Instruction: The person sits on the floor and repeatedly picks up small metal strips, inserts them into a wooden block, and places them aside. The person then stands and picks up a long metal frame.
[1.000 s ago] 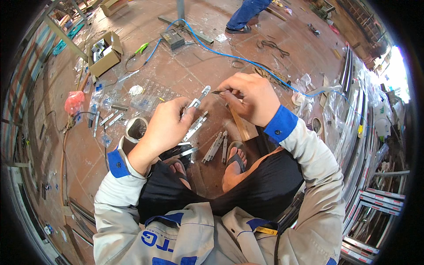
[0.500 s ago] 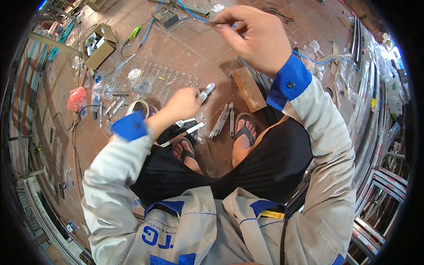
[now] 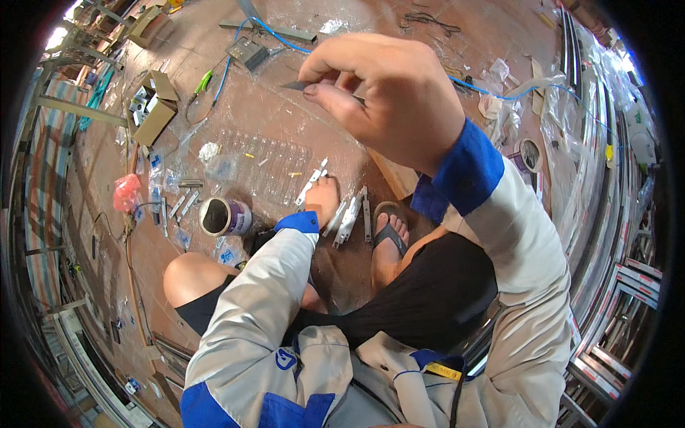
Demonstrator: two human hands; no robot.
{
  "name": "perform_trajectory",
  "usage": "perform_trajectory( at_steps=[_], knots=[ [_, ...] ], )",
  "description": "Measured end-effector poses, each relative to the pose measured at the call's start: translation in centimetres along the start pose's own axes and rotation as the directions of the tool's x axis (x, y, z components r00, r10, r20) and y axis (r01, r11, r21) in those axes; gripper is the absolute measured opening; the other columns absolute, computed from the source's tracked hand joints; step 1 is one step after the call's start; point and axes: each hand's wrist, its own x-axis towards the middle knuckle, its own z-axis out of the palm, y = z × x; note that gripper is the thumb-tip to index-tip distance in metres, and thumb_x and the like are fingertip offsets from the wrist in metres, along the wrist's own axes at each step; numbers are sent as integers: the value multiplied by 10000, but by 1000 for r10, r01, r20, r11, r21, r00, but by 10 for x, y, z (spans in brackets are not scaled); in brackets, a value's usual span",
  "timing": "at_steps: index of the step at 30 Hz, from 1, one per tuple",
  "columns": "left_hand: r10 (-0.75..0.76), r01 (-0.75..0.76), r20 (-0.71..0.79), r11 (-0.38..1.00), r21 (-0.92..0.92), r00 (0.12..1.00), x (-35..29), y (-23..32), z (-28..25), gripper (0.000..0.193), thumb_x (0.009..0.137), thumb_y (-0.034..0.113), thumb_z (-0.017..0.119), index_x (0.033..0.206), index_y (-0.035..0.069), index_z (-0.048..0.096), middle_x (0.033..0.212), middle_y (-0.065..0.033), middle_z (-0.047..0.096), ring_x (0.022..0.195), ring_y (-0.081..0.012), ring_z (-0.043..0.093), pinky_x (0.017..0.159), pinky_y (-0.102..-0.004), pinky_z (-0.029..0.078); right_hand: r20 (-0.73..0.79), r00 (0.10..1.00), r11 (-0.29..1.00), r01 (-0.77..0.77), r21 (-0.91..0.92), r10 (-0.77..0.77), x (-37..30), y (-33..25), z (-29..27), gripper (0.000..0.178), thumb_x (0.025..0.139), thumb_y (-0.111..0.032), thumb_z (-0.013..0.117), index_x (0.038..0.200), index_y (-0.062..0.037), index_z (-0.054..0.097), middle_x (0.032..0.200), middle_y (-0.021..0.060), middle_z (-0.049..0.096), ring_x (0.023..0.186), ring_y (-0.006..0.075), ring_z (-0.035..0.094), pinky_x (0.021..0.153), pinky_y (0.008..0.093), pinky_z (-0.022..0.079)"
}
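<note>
While the person squats on the reddish floor (image 3: pixel 285 121), the right hand (image 3: pixel 385 93) is raised close to the camera, with thumb and forefinger pinched together on a thin grey metal blade (image 3: pixel 296 85). Only the pointed end of the blade shows at the left of the fingers; the rest is hidden inside the grip.

Lower down, the left hand (image 3: pixel 325 200) reaches to the floor and rests at a small group of flat silver metal brackets (image 3: pixel 349 217), which lie just in front of the sandalled foot (image 3: pixel 389 239). One bracket (image 3: pixel 312 182) sticks out above the fingers. I cannot tell if the hand is closed around a bracket or only touching it, because the fingers are turned away and small.

At the left of the left hand stands a roll of tape (image 3: pixel 222 216), near the bare knee (image 3: pixel 189 274). Further left lie small clear bags (image 3: pixel 160 187) and a red plastic bag (image 3: pixel 127 192). An open cardboard box (image 3: pixel 153 107) is further up, and a blue cable (image 3: pixel 275 39) runs across the floor behind the right hand.
</note>
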Motion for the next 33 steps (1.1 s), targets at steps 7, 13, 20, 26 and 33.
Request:
perform_trajectory(
  at_steps=[7,13,20,26,33],
  knots=[
    [-322,336,-108,926,172,941,7,-63,33,261,1083,212,474,1220,89,660,1318,-131,669,1208,-346,675,952,-521,584,119,992,996,-49,74,40,3,-6,-1,162,874,-75,813,1029,-96,767,904,116,732,792,288,740,694,386,577],
    [-318,313,-12,926,211,948,28,-43,13,291,1079,202,493,1232,91,715,1306,-139,723,1214,-355,690,968,-514,574,81,997,996,-11,91,4,3,2,-2,180,855,-59,809,1024,-84,754,935,112,733,845,315,732,736,404,575],
    [-6,7,5,945,-326,1000,26,-67,-29,325,969,172,687,1247,6,720,1070,-204,810,1025,-361,786,834,-545,605,109,994,997,-32,75,24,7,-2,14,186,897,-122,772,1078,-85,745,1004,129,740,905,357,729,788,426,583],
    [-76,-1,-81,724,-690,994,23,-55,-204,235,1000,187,699,1136,-4,706,812,-123,727,594,-239,676,569,-426,560,28,959,949,-283,142,282,13,0,18,176,957,-88,742,1125,-39,723,992,143,749,836,255,723,785,367,575],
    [-100,102,87,155,-983,991,-109,6,-364,262,1139,301,497,1123,59,596,654,-10,498,454,-135,478,382,-303,382,113,915,882,-403,244,387,11,-11,25,134,986,-63,729,1109,-24,693,927,45,711,786,90,639,727,278,523]
  ],
)
